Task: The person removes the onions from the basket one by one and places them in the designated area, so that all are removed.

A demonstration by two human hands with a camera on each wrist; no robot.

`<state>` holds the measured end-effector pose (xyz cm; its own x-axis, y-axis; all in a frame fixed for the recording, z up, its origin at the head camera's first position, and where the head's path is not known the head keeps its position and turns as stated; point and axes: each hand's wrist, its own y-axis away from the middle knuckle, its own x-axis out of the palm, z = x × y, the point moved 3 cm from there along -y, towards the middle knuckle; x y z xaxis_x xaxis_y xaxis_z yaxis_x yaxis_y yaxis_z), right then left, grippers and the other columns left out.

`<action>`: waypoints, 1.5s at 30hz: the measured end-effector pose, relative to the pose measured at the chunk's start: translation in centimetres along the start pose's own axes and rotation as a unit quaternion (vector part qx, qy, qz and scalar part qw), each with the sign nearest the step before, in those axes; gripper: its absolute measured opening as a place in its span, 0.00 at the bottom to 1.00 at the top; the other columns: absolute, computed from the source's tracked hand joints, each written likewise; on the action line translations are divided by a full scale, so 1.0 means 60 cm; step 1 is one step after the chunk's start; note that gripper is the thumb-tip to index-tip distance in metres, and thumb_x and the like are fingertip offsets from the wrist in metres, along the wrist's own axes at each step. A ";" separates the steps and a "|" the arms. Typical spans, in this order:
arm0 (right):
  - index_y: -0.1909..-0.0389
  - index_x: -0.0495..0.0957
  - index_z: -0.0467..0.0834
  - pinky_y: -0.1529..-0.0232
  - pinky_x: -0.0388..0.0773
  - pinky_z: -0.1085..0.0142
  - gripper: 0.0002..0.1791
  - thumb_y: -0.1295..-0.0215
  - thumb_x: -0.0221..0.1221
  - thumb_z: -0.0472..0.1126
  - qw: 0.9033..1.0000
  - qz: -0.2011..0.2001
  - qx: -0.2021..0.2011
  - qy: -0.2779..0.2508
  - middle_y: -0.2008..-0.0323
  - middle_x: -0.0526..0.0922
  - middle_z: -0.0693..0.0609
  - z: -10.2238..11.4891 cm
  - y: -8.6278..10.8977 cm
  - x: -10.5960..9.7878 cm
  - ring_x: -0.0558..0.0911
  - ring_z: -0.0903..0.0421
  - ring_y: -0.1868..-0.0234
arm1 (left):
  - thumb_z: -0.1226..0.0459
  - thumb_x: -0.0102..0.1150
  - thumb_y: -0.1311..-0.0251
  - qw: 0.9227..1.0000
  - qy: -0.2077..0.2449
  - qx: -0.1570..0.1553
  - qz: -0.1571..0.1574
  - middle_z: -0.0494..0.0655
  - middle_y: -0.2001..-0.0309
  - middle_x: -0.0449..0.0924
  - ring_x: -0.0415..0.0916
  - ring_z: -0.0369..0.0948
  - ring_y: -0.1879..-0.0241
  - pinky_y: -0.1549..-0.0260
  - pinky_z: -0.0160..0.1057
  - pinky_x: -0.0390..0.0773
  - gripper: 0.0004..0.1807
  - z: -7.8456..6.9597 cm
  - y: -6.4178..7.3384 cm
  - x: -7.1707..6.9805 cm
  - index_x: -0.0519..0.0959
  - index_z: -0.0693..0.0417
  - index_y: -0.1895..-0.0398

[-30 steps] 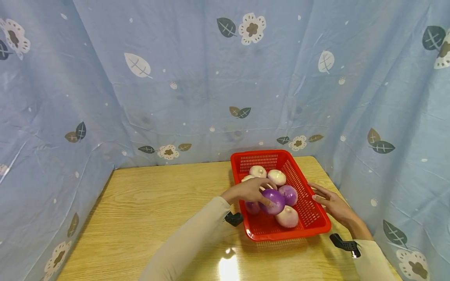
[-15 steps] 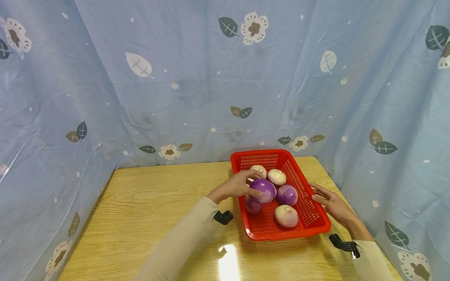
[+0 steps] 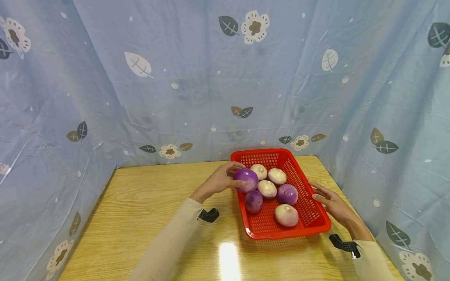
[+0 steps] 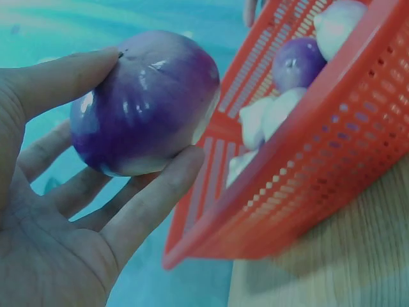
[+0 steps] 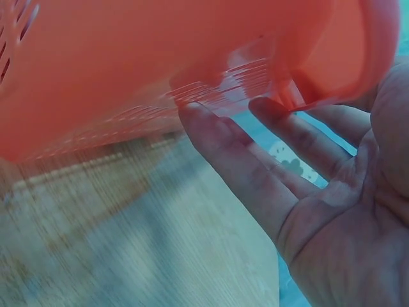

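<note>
My left hand (image 3: 221, 177) grips a glossy purple onion (image 3: 246, 180) between thumb and fingers. In the head view this onion overlaps the left rim of the red plastic basket (image 3: 281, 234); the left wrist view shows it raised beside the basket wall. Inside the basket lie several more onions: pale ones such as the white onion (image 3: 277, 176) at the back, a purple onion (image 3: 287, 194) on the right and a darker one (image 3: 254, 201) near the left wall. My right hand (image 5: 339, 198) has its fingers extended against the outer right side of the basket, under its rim.
The basket stands on the right part of a wooden table (image 3: 158, 195). A blue curtain (image 3: 183, 97) with leaves and flowers hangs behind the table and along both sides. Each wrist carries a black camera mount, such as the left mount (image 3: 209, 215).
The left hand has moved left and away from me with the purple onion, from over the middle of the basket to its left rim. My right hand stays in place.
</note>
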<state>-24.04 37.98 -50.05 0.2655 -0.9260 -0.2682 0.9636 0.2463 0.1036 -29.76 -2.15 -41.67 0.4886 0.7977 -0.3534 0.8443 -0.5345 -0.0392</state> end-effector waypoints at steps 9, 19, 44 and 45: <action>0.23 0.49 0.41 0.55 0.85 0.60 0.34 0.24 0.49 0.44 1.000 0.001 -0.004 -0.004 0.46 0.76 0.72 0.002 0.001 0.001 0.83 0.66 0.50 | 0.65 0.71 0.46 0.995 0.067 -0.015 -0.068 0.50 0.39 0.75 0.75 0.53 0.41 0.56 0.44 0.85 0.29 0.028 0.014 -0.040 0.74 0.46 0.40; 0.23 0.50 0.42 0.55 0.85 0.60 0.34 0.24 0.50 0.44 1.000 -0.003 0.002 -0.007 0.47 0.76 0.71 0.002 0.004 0.001 0.82 0.66 0.51 | 0.66 0.69 0.44 0.981 0.111 -0.043 -0.152 0.54 0.36 0.72 0.75 0.54 0.40 0.56 0.46 0.85 0.29 0.084 0.034 -0.083 0.72 0.48 0.38; 0.23 0.50 0.42 0.55 0.85 0.60 0.34 0.24 0.50 0.45 1.000 -0.004 0.002 0.002 0.47 0.75 0.72 0.008 0.006 0.005 0.82 0.67 0.51 | 0.64 0.69 0.43 0.964 0.032 -0.101 -0.245 0.56 0.34 0.68 0.69 0.56 0.37 0.46 0.50 0.81 0.32 0.184 0.058 -0.158 0.69 0.51 0.34; 0.23 0.50 0.42 0.55 0.85 0.60 0.34 0.24 0.50 0.45 1.000 -0.004 0.002 0.002 0.47 0.75 0.72 0.008 0.007 0.005 0.82 0.67 0.50 | 0.64 0.69 0.42 0.963 0.030 -0.106 -0.246 0.56 0.34 0.68 0.69 0.55 0.37 0.46 0.50 0.80 0.32 0.189 0.058 -0.158 0.69 0.51 0.34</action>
<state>-23.57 37.69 -49.63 0.2578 -0.9271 -0.2722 0.9656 0.2375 0.1057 -33.96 -14.73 -49.03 0.0250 0.9578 -0.2863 0.9997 -0.0245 0.0053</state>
